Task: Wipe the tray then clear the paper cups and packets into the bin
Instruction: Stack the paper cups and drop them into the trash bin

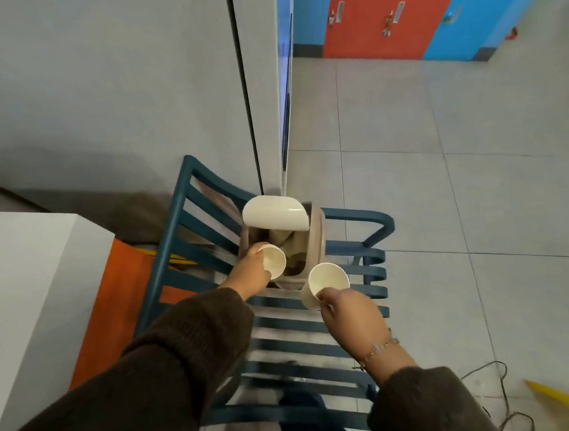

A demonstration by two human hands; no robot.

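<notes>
1. Two dark brown knitted sleeves (153,381) reach over a teal slatted chair (298,348).
2. The right hand (350,312) pinches the rim of a white paper cup (326,280), mouth up, just beside the bin's near rim.
3. The left hand (250,270) wraps round a second white paper cup (275,259), held over the bin's opening.
4. The beige plastic bin (316,236) stands beyond the chair seat with its cream flip lid (273,216) raised and crumpled waste inside.
5. Judging by this, clearing is under way: both cups are at the bin, and neither is released yet. No tray or packets show, so the wiping cannot be judged.
6. Red and blue lockers (396,9) line the far wall.
</notes>
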